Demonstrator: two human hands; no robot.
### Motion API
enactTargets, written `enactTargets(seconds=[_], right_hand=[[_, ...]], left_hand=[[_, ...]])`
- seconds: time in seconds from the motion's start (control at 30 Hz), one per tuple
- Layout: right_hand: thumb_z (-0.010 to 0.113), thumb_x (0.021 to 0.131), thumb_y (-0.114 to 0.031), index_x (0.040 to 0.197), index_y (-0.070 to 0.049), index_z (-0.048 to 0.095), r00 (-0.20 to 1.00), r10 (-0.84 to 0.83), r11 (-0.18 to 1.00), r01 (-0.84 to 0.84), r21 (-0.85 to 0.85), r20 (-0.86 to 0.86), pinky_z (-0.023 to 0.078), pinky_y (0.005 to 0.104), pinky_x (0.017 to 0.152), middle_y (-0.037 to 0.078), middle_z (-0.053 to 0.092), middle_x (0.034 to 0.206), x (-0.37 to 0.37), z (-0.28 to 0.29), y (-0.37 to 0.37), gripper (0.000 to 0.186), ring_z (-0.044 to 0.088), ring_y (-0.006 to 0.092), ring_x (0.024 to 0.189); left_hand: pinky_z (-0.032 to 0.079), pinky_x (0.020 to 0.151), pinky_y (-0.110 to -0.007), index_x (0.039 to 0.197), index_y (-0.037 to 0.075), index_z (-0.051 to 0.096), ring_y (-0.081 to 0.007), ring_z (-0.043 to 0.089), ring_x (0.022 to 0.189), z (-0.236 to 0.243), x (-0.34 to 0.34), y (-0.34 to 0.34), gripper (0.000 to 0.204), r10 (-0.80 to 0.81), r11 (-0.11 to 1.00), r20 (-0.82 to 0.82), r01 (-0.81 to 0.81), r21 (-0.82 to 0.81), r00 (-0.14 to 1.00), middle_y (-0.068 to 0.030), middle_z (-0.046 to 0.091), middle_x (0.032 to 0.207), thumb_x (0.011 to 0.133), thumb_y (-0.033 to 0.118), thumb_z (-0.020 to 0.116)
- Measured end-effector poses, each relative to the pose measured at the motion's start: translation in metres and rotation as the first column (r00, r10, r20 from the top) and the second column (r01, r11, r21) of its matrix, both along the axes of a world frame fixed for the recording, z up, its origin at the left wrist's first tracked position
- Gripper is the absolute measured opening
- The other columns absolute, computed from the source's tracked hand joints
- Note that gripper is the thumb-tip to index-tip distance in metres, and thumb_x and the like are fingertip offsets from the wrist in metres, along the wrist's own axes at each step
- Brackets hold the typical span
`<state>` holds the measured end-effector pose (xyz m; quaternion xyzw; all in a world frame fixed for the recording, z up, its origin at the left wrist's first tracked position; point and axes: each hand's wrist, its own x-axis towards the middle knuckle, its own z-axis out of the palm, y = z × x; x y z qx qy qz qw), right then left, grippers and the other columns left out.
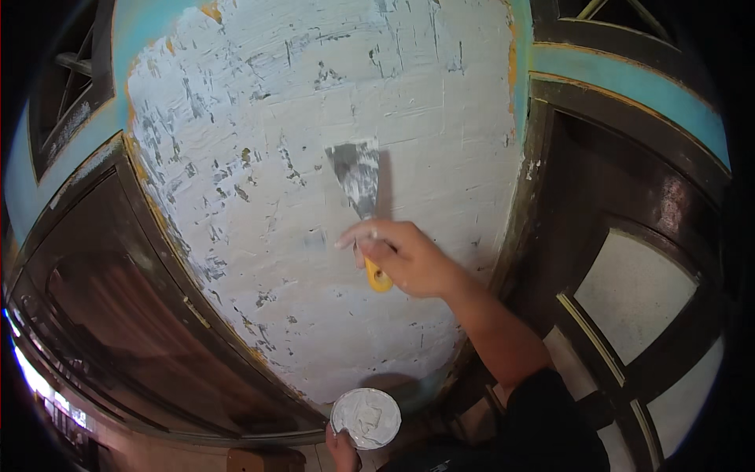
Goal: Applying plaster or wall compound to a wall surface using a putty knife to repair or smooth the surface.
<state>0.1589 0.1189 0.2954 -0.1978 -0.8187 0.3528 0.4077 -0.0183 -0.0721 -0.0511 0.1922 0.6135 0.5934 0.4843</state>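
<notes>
My right hand [393, 256] grips the yellow handle of a putty knife [352, 169], its wide metal blade smeared with white paste and raised upright in front of the white-plastered wall [432, 118]. At the bottom of the view my left hand [340, 448] holds a round tub [366, 417] of white paste, with fingers at its left side. The wall surface has scattered grey patches and gouges, with orange and turquoise paint around its edges.
Dark wooden doors in frames flank the wall on the left [118, 299] and right [566, 204], with turquoise bands beside and above them. A brown wooden object [259, 459] stands on the tiled floor below, left of my left hand.
</notes>
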Motion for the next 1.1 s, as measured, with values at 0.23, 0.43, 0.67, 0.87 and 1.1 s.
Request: enactTargets(seconds=[0.23, 0.43, 0.67, 0.87, 1.1], right_hand=[[0.049, 0.096, -0.014, 0.110, -0.009, 0.063, 0.983, 0.006, 0.956, 0.048, -0.290, 0.184, 0.046, 0.0279, 0.071, 0.004, 0.059, 0.083, 0.024, -0.163, -0.015, 0.020, 0.055, 0.0108, 0.077], [0.049, 0.096, -0.015, 0.111, -0.008, 0.063, 0.984, -0.108, 0.993, 0.100, 0.066, 0.140, 0.045, 0.0287, 0.069, 0.006, 0.060, 0.081, 0.030, -0.069, -0.016, 0.021, 0.055, 0.0120, 0.074], [0.044, 0.099, -0.016, 0.108, -0.005, 0.060, 0.993, -0.110, 0.965, 0.118, -0.234, 0.048, 0.045, 0.0274, 0.074, 0.003, 0.057, 0.082, 0.049, -0.137, 0.014, 0.022, 0.053, 0.0107, 0.079], [0.046, 0.098, -0.015, 0.110, -0.005, 0.059, 0.991, 0.062, 0.940, -0.019, -0.341, 0.116, 0.046, 0.0294, 0.070, 0.005, 0.058, 0.078, 0.054, -0.223, -0.024, 0.021, 0.056, 0.0131, 0.075], [0.048, 0.095, -0.017, 0.114, -0.010, 0.059, 0.983, 0.029, 0.958, 0.024, -0.286, 0.179, 0.046, 0.0340, 0.068, 0.013, 0.063, 0.083, 0.026, -0.135, 0.012, 0.023, 0.059, 0.0215, 0.074]], left_hand=[[0.040, 0.094, -0.036, 0.138, -0.001, 0.036, -0.0264, 0.048, 0.114, 0.006, -0.001, 0.004, 0.050, -0.008, 0.995, -0.054, 0.013, 0.099, 0.998, -0.0166, 0.048, 0.130, 0.091, 0.013, 0.043], [0.041, 0.094, -0.037, 0.138, 0.000, 0.037, -0.0289, 0.049, 0.115, 0.017, -0.009, -0.001, 0.049, -0.085, 0.984, -0.067, 0.073, -0.165, 0.994, -0.0168, 0.048, 0.132, 0.091, 0.012, 0.042], [0.041, 0.093, -0.032, 0.124, -0.003, 0.047, -0.0226, 0.054, 0.107, -0.011, 0.008, 0.023, 0.043, -0.005, 0.964, 0.103, -0.023, 0.264, 0.995, -0.0142, 0.056, 0.116, 0.082, 0.003, 0.042], [0.041, 0.096, -0.039, 0.139, -0.001, 0.037, -0.0280, 0.049, 0.116, 0.009, 0.010, 0.013, 0.052, 0.103, 0.995, 0.060, -0.102, -0.016, 0.993, -0.0168, 0.048, 0.132, 0.089, 0.012, 0.044], [0.040, 0.094, -0.032, 0.126, -0.004, 0.046, -0.0233, 0.054, 0.108, 0.003, 0.030, 0.031, 0.046, -0.030, 0.971, 0.053, 0.016, 0.237, 0.998, -0.0145, 0.056, 0.119, 0.081, 0.004, 0.041]])
